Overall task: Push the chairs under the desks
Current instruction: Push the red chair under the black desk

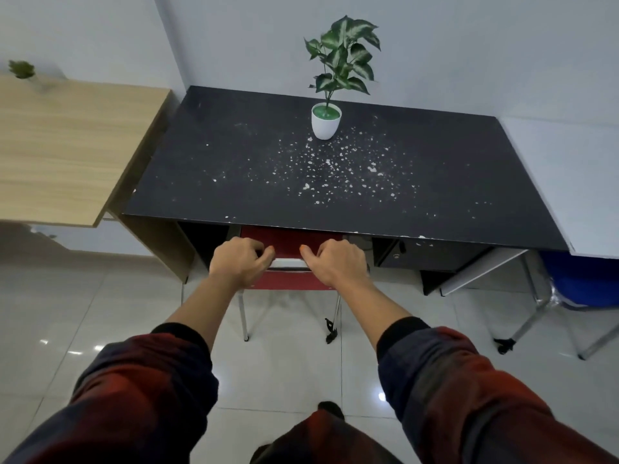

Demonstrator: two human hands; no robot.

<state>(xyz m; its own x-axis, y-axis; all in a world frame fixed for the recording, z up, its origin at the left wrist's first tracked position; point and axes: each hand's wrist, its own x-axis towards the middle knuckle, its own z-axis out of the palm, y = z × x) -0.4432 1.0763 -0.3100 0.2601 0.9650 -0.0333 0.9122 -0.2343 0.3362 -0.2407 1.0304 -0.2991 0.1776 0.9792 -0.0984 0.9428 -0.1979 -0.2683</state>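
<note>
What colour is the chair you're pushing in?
Red, with a pale metal frame; the chair shows best in the head view, between both hands.

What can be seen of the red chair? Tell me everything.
The red chair stands at the black desk, its seat already partly under the top. Backrest and seat look like red plastic on a pale metal frame, with thin metal legs on the tiled floor. The left hand and right hand both grip its backrest.
</note>
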